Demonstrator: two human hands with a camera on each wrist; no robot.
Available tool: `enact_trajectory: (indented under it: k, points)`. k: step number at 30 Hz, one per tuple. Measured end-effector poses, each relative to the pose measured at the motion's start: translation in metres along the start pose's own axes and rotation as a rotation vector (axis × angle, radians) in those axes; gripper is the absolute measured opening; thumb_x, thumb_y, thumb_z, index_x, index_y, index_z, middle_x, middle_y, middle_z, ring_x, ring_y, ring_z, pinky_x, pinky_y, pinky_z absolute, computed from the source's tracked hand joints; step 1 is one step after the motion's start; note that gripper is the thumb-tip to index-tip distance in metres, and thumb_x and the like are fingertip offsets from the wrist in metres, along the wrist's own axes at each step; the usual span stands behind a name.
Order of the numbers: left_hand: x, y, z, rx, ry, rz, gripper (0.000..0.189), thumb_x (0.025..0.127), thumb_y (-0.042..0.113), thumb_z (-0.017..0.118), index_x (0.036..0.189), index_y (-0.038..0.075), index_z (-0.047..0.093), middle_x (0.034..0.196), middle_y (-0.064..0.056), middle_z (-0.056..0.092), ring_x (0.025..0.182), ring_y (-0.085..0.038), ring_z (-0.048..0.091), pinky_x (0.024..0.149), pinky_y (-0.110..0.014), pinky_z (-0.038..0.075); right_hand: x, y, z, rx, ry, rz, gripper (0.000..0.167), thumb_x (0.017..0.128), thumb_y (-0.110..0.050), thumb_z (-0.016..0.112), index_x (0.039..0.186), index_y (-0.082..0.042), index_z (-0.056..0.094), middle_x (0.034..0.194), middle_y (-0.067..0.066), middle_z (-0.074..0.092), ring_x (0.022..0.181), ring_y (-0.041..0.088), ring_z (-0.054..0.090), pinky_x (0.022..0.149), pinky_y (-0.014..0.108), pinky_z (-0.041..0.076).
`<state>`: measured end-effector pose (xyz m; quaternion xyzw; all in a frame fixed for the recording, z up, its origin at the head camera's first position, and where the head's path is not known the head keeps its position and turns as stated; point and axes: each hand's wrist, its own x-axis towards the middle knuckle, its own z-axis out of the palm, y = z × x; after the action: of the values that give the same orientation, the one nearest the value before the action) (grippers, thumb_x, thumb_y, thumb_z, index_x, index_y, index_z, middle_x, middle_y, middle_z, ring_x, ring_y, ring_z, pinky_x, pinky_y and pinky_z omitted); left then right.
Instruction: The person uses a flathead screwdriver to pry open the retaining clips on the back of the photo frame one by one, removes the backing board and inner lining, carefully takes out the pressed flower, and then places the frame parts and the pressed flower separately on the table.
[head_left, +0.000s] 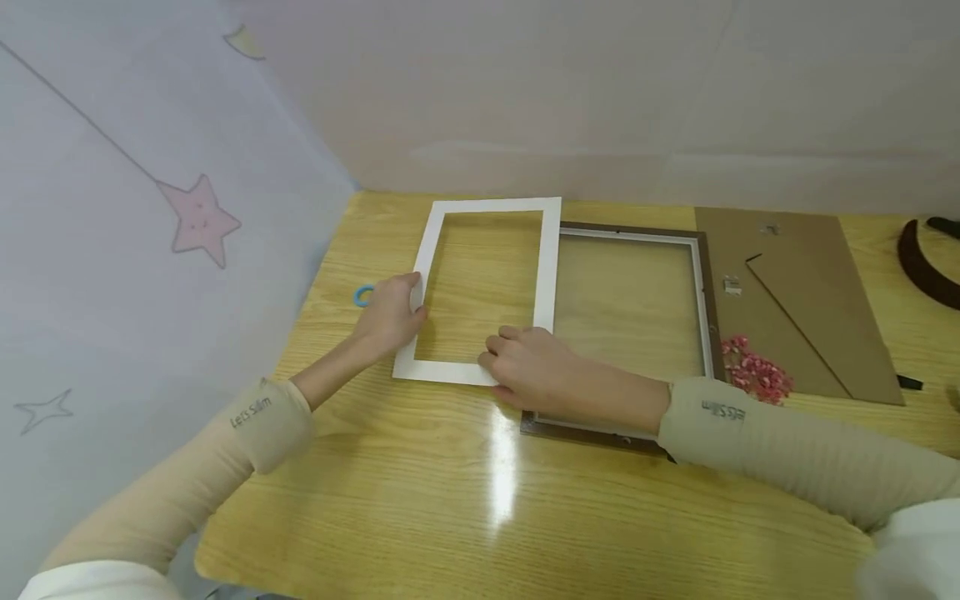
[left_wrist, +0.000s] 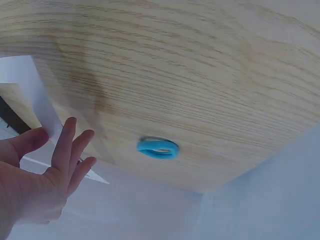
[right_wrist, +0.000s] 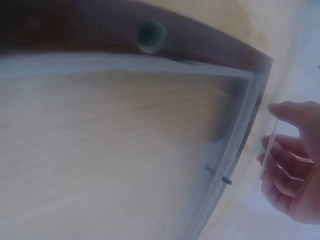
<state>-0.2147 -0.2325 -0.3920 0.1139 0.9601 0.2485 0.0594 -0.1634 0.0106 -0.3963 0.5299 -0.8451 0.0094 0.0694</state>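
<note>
A white rectangular picture mat (head_left: 551, 267) with a large cut-out window is held up over the wooden table. My left hand (head_left: 392, 315) pinches its left border, thumb on one face and fingers on the other, as the left wrist view also shows at the mat's edge (left_wrist: 42, 100). At the lower right corner my right hand (head_left: 531, 362) grips the mat between thumb and curled fingers. Just right of the mat lies a brown picture frame (head_left: 708, 292) with a pale inner lip and a clear pane; my right forearm crosses over its lower part.
A blue ring (head_left: 363, 295) lies left of the mat. Beyond the frame rests a brown backing board (head_left: 810, 283) with a thin stand leg and small metal fittings. Pink dried flowers (head_left: 757, 373) overlap its lower edge. A dark curved band (head_left: 926, 271) is at far right. Walls border the table (head_left: 360, 500).
</note>
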Motion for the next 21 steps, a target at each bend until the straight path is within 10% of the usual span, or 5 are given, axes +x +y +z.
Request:
enact_trajectory:
  k: [6, 21]
  points:
    - [0.009, -0.015, -0.006, 0.065, -0.009, -0.003, 0.038, 0.089, -0.009, 0.052, 0.124, -0.022, 0.048, 0.07, -0.021, 0.06, 0.039, -0.015, 0.052, 0.039, -0.025, 0.046, 0.026, 0.0, 0.012, -0.025, -0.081, 0.072, 0.029, 0.087, -0.032, 0.072, 0.103, -0.009, 0.069, 0.094, 0.005, 0.067, 0.081, 0.019, 0.062, 0.058, 0.027, 0.053]
    - [0.021, -0.031, 0.004, 0.164, -0.028, -0.037, 0.017, 0.093, -0.006, 0.054, 0.106, -0.016, 0.056, 0.081, -0.022, 0.058, 0.051, -0.022, 0.056, 0.043, -0.026, 0.046, 0.047, 0.006, 0.023, 0.073, -0.183, 0.161, 0.03, 0.09, -0.034, 0.071, 0.106, -0.009, 0.068, 0.096, 0.005, 0.067, 0.084, 0.02, 0.064, 0.062, 0.026, 0.055]
